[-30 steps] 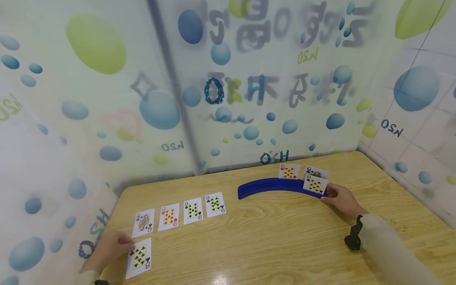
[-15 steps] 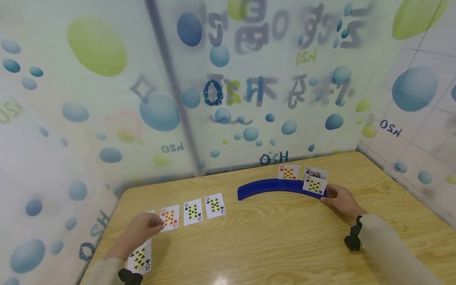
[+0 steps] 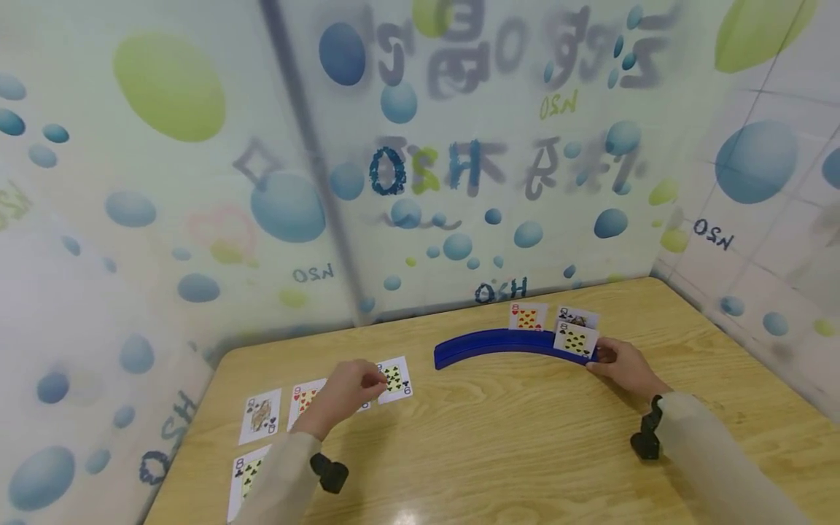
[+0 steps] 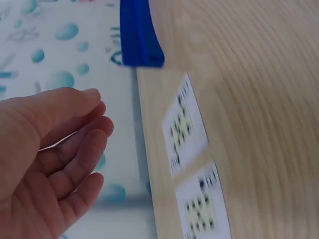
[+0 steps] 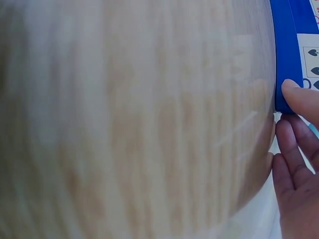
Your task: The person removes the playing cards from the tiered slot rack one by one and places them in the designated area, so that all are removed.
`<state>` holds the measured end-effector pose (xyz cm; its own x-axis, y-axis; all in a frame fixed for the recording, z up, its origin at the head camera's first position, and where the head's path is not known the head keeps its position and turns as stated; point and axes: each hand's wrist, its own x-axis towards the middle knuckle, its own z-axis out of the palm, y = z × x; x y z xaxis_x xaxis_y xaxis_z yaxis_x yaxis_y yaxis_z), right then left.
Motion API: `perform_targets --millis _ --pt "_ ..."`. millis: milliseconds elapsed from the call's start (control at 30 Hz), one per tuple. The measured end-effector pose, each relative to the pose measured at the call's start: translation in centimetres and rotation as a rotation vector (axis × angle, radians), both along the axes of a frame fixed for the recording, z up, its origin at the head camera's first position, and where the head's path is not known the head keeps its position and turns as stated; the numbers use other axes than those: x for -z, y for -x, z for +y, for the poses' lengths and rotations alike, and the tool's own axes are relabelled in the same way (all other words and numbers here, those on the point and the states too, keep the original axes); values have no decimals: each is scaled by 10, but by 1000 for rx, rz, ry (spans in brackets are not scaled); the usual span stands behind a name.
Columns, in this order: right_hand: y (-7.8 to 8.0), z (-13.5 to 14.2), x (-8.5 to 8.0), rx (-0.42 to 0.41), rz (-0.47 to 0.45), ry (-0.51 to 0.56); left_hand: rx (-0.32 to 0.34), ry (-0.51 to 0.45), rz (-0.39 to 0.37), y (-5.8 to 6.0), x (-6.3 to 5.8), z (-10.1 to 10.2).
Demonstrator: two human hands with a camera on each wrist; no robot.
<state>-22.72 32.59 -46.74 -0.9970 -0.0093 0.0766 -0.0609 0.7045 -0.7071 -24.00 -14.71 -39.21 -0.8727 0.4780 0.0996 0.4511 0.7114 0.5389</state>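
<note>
My left hand (image 3: 344, 394) hovers over the row of playing cards, its loosely bent fingers holding nothing in the left wrist view. Close to its fingertips lies the nine of clubs (image 3: 394, 380). The hand covers most of a nine of spades and part of the nine of hearts (image 3: 304, 397). At the right, my right hand (image 3: 626, 370) grips the end of a curved blue card holder (image 3: 492, 343), thumb on its front. Standing in the holder are an eight of hearts (image 3: 528, 316), an eight of spades (image 3: 575, 340) and, behind that, a black queen (image 3: 580, 318).
The queen of spades (image 3: 260, 415) lies at the row's left end. Below it, my left sleeve partly covers the eight of clubs (image 3: 246, 474). A patterned curtain (image 3: 420, 262) rises behind the wooden table (image 3: 472, 452).
My left hand has moved from the eight of clubs, across the queen of spades and nine of hearts, rightward to the nine of clubs. The right hand keeps its grip on the card holder.
</note>
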Motion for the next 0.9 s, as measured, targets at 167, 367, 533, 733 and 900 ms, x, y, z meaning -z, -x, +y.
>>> perform_targets --millis 167,367,533,733,900 --pt "0 0 1 2 -2 4 81 -29 -39 14 -3 42" --pt "1 0 0 3 3 9 119 -34 -85 32 -11 87" --pt "0 -1 -2 -1 1 11 112 -47 -127 46 -19 116" --pt "-1 0 -1 7 8 19 93 -111 -179 58 -26 147" --pt "1 1 -1 -11 5 10 68 -135 -181 64 -29 171"
